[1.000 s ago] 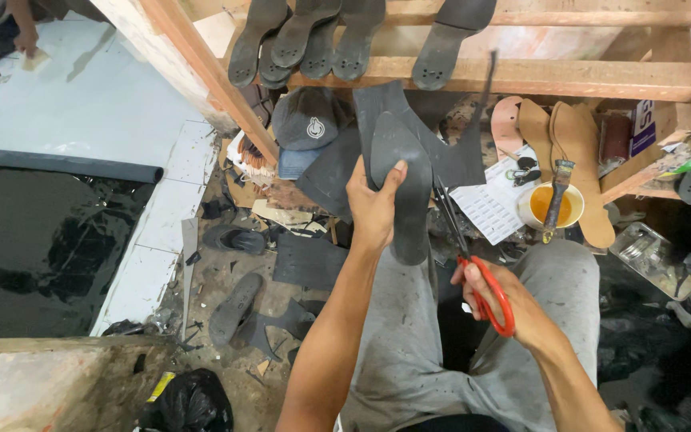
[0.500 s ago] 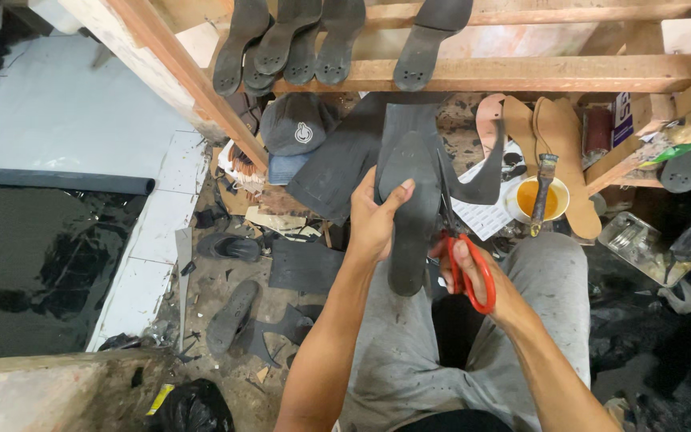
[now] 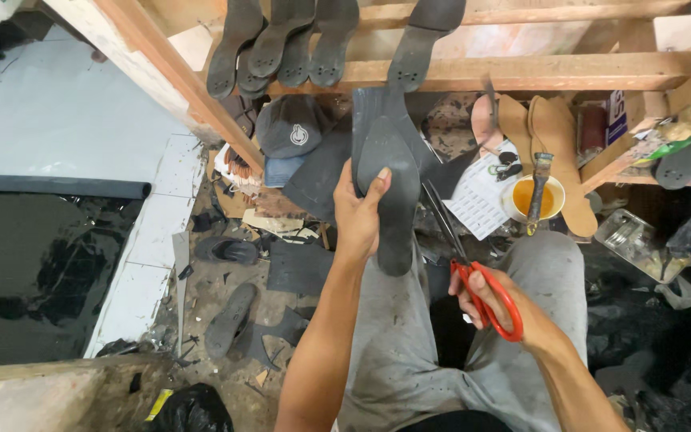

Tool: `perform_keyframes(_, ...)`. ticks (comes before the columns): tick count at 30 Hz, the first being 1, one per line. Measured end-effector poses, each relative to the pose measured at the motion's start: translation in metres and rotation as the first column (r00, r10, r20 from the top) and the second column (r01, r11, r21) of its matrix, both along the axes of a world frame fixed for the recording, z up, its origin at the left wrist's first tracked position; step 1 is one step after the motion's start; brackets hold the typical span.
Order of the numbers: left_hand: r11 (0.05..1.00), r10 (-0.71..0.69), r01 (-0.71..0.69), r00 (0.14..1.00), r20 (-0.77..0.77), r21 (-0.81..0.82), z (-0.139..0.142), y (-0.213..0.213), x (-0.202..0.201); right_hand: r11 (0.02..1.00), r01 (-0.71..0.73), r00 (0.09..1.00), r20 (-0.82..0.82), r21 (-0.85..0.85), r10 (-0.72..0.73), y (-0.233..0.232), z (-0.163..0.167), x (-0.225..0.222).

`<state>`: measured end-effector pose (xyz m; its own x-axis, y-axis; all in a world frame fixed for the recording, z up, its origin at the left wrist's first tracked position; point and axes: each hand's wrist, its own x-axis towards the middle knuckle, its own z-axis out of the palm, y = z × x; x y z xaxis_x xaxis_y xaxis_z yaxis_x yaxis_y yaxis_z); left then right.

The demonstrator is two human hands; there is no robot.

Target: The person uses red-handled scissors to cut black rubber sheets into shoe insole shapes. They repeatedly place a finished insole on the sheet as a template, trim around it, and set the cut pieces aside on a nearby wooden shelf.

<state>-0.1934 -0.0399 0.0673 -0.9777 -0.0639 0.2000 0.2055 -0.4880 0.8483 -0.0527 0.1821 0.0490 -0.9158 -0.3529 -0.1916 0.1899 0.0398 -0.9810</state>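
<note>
Black rubber sole (image 3: 393, 200) in left hand (image 3: 357, 212), upper end indistinct against dark sheet.

A white printed sheet (image 3: 477, 196) lies beside the yellow cup (image 3: 531, 198).

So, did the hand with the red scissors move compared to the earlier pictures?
Yes. The right hand with the red-handled scissors shifted slightly toward the yellow glue cup, away from the person's body; the blades lie beside the dark sole.

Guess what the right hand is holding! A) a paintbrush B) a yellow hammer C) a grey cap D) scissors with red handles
D: the right hand grips the red-handled scissors, blades pointing up beside the dark rubber sole held by the left hand.
</note>
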Motion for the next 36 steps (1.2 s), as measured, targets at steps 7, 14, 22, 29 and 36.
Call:
perform_keyframes(7, 0.999, -0.030, 0.027, 0.993, 0.110, 0.031, -0.005, -0.002, 0.004, 0.993, -0.038, 0.999, 0.000, 0.114, 0.038, -0.001, 0.009, -0.006)
perform_keyframes(14, 1.000, 0.001, 0.001, 0.997, 0.072, -0.027, -0.007, 0.009, 0.008, 0.995, -0.029, 0.998, 0.052, -0.096, 0.034, -0.006, -0.003, -0.010)
perform_keyframes(22, 1.000, -0.017, 0.016, 0.998, 0.064, 0.009, -0.013, 0.014, 0.012, 0.973, 0.025, 0.995, 0.099, -0.230, -0.002, -0.017, -0.007, -0.014)
perform_keyframes(29, 0.998, -0.042, 0.033, 0.987, 0.157, 0.060, -0.006, -0.007, 0.000, 0.969, -0.077, 0.992, 0.079, -0.237, 0.098, -0.009, -0.001, -0.010)
perform_keyframes(36, 0.998, -0.056, 0.057, 0.992, 0.116, -0.004, -0.014, 0.024, 0.024, 0.990, 0.135, 0.991, 0.013, -0.047, -0.134, -0.030, -0.002, -0.021)
